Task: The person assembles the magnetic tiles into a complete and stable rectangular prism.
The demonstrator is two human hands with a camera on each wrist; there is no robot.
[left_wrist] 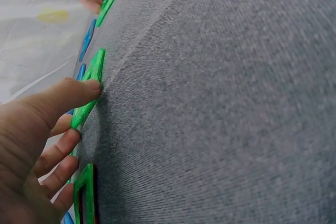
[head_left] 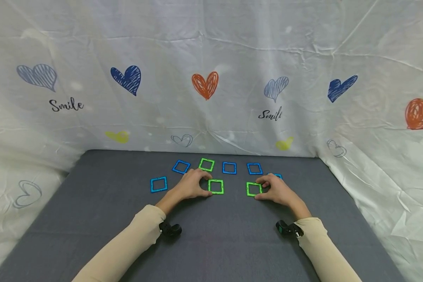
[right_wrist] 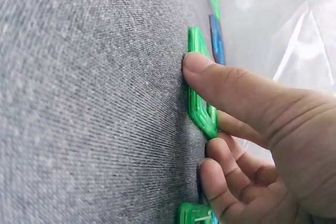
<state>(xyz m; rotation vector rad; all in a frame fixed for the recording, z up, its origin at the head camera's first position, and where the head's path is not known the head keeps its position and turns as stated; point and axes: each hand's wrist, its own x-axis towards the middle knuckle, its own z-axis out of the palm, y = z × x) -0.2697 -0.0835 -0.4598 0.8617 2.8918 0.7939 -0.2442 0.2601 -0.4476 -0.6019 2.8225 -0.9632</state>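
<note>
My left hand (head_left: 190, 185) pinches the left edge of a green open-centred square magnetic tile (head_left: 223, 187) between thumb and fingers; the thumb lies on its near edge in the left wrist view. To the right, my right hand (head_left: 276, 190) pinches a similar green tile (head_left: 248, 189) by its right side. A gap of tablecloth separates the two tiles. Behind the left hand lies a third green tile (head_left: 208, 159). Another green tile (left_wrist: 84, 195) shows below the left hand in the left wrist view, and one (right_wrist: 194, 214) at the bottom of the right wrist view.
Blue square tiles lie in a loose arc: one far left (head_left: 151, 186), one behind the left hand (head_left: 184, 161), two at the back (head_left: 229, 173) (head_left: 255, 174). Another blue tile (head_left: 277, 176) is partly hidden by the right hand. A grey-covered table (head_left: 215, 243) meets a white curtain (head_left: 232, 51).
</note>
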